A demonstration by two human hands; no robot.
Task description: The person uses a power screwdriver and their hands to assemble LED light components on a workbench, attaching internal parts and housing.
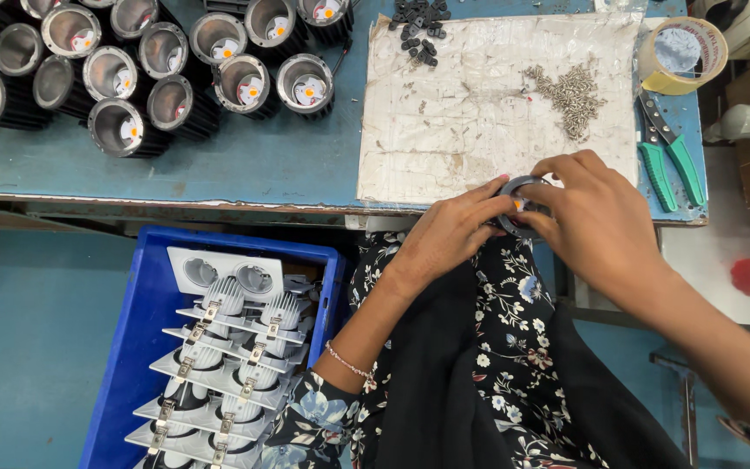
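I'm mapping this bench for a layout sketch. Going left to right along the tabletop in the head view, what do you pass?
Cluster of black round lamp housings → pile of small black clips → heap of silver screws → green-handled pliers, with a roll of tape above them.

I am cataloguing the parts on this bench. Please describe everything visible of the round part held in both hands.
The round part is a dark ring-shaped housing with a grey metallic rim and a small orange spot inside. It is held at the near edge of the blue table, just below the worn white sheet. The left hand grips its left side, the right hand covers its right side, so most of it is hidden.
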